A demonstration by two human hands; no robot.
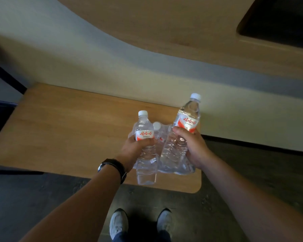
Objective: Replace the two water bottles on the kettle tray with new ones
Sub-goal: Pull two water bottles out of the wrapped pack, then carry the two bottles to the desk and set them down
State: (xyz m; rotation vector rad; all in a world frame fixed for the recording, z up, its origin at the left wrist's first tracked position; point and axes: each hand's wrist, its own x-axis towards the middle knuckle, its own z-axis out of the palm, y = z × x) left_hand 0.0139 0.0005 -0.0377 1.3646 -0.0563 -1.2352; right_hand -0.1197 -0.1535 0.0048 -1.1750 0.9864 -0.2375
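I hold two clear water bottles with white caps and red-and-white labels above a wooden table (63, 130). My left hand (132, 152) grips the smaller-looking bottle (145, 135) around its middle, upright. My right hand (192, 147) grips the other bottle (188, 119), tilted to the right and raised higher. Under both bottles lies a shrink-wrapped pack of bottles (160, 133) on the table, with one white cap showing between my hands. No kettle tray is in view.
The table stands against a pale wall, its rounded right corner (198, 187) near my feet. Dark floor lies in front and to the right. A curved wooden panel (164, 28) with a dark opening hangs on the wall above. A black frame stands at the far left.
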